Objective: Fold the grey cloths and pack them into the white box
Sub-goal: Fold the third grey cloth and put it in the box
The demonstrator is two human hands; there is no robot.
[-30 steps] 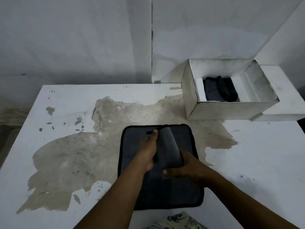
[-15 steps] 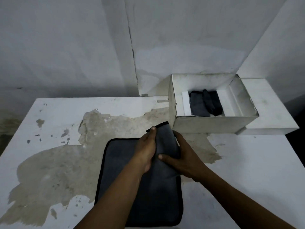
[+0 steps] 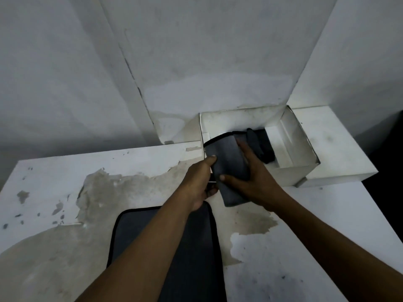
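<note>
Folded grey cloth point(image 3: 229, 162) at white box point(image 3: 292, 176)

The folded cloth point(image 3: 229, 162) at mid-frame is seen as soft, matt grey fabric with a black stitched edge, as is the flat cloth point(image 3: 196, 258) at lower centre. The box point(image 3: 290, 173) appears as scuffed, matt white cardboard. The table point(image 3: 305, 236) is coated white, with the coating peeled off rough, dull grey patches.

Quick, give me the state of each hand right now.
Left hand: closed, gripping the folded grey cloth by its left edge.
Right hand: closed, holding the same cloth from the right side.
</note>
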